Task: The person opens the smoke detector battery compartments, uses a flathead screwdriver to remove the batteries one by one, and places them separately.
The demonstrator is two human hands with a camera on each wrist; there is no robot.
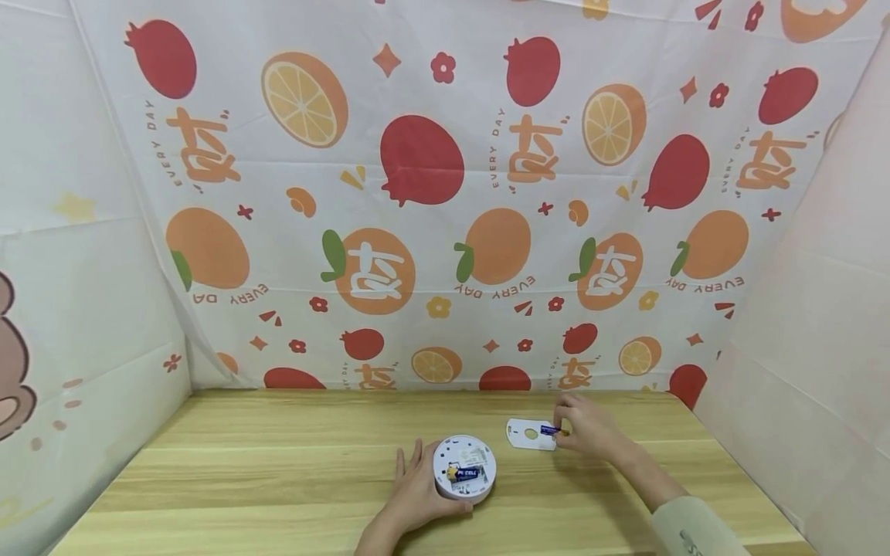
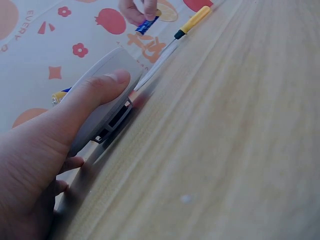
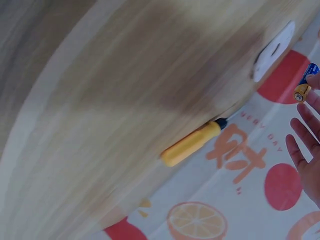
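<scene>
My left hand (image 1: pixel 417 490) (image 2: pixel 55 132) grips a round white device (image 1: pixel 450 448) (image 2: pixel 117 59) that looks like a smoke detector, thumb at its near side. A blue-and-yellow battery (image 1: pixel 466 473) lies in the recess of its upturned face. To the right, my right hand (image 1: pixel 591 432) (image 3: pixel 310 145) pinches another blue-and-yellow battery (image 1: pixel 549 431) (image 2: pixel 146 25) (image 3: pixel 306 81) between thumb and finger, the other fingers spread. Beneath that battery in the head view is a flat white plate (image 1: pixel 518 434) (image 3: pixel 275 50) with a round hole.
A screwdriver with a yellow handle (image 2: pixel 195 21) (image 3: pixel 192 145) lies on the wooden table (image 1: pixel 278 479); in the head view I cannot make it out. A fruit-printed cloth (image 1: pixel 431 255) hangs behind the table's far edge, with pale cloth walls (image 1: pixel 799 309) at both sides.
</scene>
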